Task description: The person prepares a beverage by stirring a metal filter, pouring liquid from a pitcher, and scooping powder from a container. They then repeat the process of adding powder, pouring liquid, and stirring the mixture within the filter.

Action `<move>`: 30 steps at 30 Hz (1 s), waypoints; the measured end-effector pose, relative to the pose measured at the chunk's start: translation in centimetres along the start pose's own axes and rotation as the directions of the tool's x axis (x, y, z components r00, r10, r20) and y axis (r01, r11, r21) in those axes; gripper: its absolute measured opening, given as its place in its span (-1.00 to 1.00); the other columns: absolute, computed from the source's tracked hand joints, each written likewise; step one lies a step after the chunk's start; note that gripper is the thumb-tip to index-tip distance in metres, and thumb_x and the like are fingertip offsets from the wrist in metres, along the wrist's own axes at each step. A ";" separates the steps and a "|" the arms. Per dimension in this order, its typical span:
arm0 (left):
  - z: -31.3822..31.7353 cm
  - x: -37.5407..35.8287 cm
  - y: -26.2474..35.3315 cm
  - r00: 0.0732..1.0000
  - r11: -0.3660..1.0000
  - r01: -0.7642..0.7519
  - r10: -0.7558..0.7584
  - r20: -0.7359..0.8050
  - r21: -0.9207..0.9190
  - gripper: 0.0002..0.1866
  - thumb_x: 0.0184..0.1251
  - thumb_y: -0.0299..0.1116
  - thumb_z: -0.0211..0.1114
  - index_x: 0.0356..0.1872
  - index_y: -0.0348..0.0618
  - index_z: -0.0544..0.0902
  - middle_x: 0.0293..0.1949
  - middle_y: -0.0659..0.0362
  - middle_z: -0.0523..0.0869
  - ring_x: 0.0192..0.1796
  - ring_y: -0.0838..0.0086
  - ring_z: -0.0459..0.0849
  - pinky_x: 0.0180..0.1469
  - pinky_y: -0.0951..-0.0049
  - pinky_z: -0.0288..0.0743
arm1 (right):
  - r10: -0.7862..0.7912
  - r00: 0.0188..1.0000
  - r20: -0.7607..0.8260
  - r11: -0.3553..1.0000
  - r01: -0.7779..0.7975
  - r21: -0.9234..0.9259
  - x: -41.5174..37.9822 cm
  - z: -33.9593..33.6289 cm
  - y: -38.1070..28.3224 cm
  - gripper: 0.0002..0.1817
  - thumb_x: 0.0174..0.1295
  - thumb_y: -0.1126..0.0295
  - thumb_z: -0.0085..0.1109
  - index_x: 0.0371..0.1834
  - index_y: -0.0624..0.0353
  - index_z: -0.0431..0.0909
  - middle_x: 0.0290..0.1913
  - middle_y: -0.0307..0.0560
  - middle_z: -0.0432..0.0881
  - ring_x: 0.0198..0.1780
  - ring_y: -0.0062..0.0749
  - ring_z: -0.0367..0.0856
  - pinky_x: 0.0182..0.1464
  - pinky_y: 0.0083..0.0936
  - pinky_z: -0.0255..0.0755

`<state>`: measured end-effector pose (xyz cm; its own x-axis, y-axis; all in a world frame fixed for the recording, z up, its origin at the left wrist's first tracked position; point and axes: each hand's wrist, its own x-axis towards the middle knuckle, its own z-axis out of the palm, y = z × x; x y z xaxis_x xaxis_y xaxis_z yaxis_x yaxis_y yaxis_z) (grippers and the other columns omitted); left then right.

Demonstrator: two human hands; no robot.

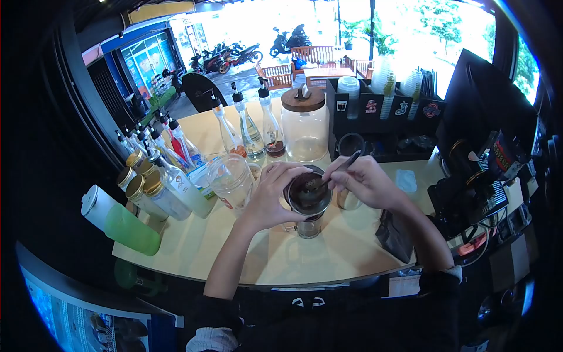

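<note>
My left hand (272, 196) curves around the rim of a round dripper-like vessel (309, 202) with dark contents. Under that vessel stands a clear glass mug (309, 227). In my right hand (366, 182) is a dark-handled spoon (353, 159), pinched between the fingers and slanting down into the dark contents. Its lower end is hard to make out. A clear plastic pitcher (231, 179) stands to the left of my left hand. Behind my right hand there is a round dark-rimmed vessel (350, 144), partly hidden.
Pump bottles (252, 138) and a wood-lidded jar (305, 132) line the table's back. Gold-lidded bottles (149, 190) and a green-filled tumbler (120, 220) stand left. A black cup organizer (387, 126) stands behind. Right are a dark cloth (394, 237) and black equipment (463, 196).
</note>
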<state>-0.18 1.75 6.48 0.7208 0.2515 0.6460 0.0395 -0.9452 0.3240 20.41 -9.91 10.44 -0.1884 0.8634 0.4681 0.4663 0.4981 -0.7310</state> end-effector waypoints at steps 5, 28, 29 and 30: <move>0.2 0.0 -0.2 1.000 0.999 0.007 -0.007 0.010 -0.031 -0.14 -0.45 -0.16 0.65 0.08 -0.04 0.51 0.03 0.15 0.52 0.15 0.21 0.44 0.24 0.20 0.28 | -0.020 0.999 0.042 0.997 0.024 -0.078 0.2 -0.2 -0.2 -0.82 0.34 0.43 0.01 -0.23 0.34 0.55 -0.47 -0.08 0.63 -0.40 -0.49 0.66 -0.31 -0.55 0.51; 0.8 -0.4 -0.6 0.992 0.965 0.118 -0.123 -0.007 -0.234 -0.11 -0.43 -0.24 0.62 0.15 0.00 0.44 0.11 0.16 0.48 0.24 0.20 0.38 0.32 0.19 0.21 | -0.155 0.988 -0.014 0.961 0.148 -0.232 -1.2 0.9 -1.8 -0.89 0.23 0.57 0.07 -0.27 0.35 0.59 -0.28 0.00 0.64 -0.27 -0.21 0.65 -0.18 -0.43 0.50; 0.8 -0.4 -0.5 0.992 0.965 0.117 -0.122 -0.007 -0.233 -0.11 -0.43 -0.24 0.62 0.15 0.00 0.44 0.11 0.16 0.48 0.24 0.20 0.38 0.32 0.19 0.21 | -0.162 0.986 -0.037 0.957 0.148 -0.250 -1.1 0.8 -1.8 -0.87 0.22 0.59 0.05 -0.26 0.33 0.60 -0.32 0.00 0.65 -0.32 -0.28 0.67 -0.22 -0.45 0.52; 0.7 -0.4 -0.4 0.995 0.974 0.099 -0.101 -0.003 -0.204 -0.12 -0.43 -0.24 0.62 0.14 0.00 0.45 0.11 0.16 0.48 0.25 0.19 0.37 0.33 0.19 0.19 | -0.163 0.986 -0.038 0.957 0.149 -0.250 -1.1 0.9 -1.7 -0.87 0.22 0.59 0.05 -0.26 0.33 0.60 -0.32 0.00 0.65 -0.32 -0.28 0.67 -0.22 -0.45 0.52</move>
<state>0.02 1.89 5.65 0.7106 0.3468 0.6122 -0.0318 -0.8534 0.5203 19.03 -11.66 10.71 -0.2290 0.7667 0.5998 0.6341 0.5850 -0.5057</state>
